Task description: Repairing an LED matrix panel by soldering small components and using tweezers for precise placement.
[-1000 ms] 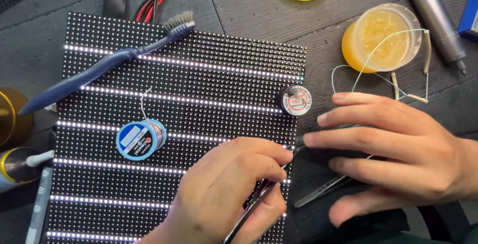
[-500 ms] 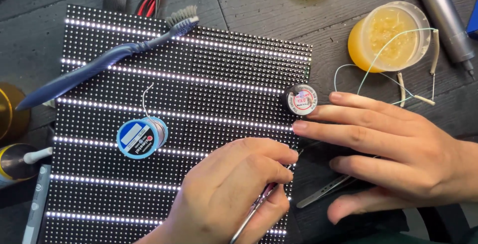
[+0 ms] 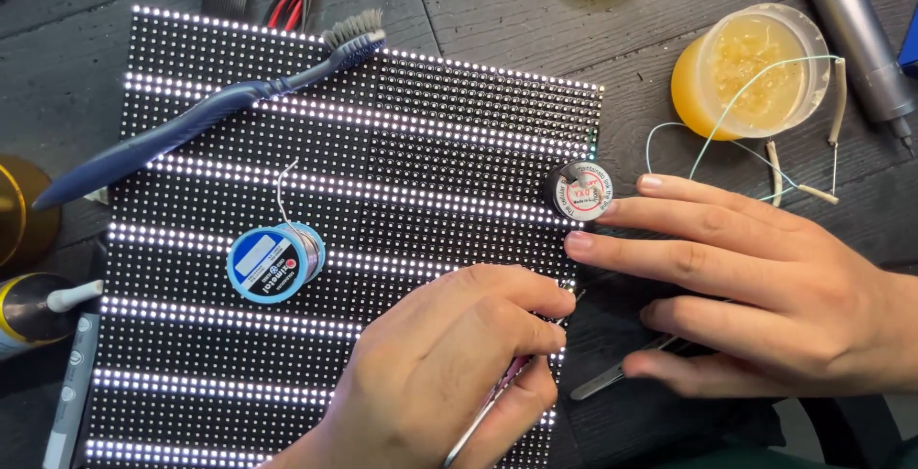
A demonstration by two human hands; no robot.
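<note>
Metal tweezers (image 3: 626, 373) half hidden under right hand (image 3: 765, 287)

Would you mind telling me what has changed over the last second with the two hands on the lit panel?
Little has changed. The right hand slid slightly left along the LED panel edge, its fingertips now closer to the small black spool. The left hand keeps gripping its thin tool at the same spot. The blue spool and toothbrush stayed put.
</note>
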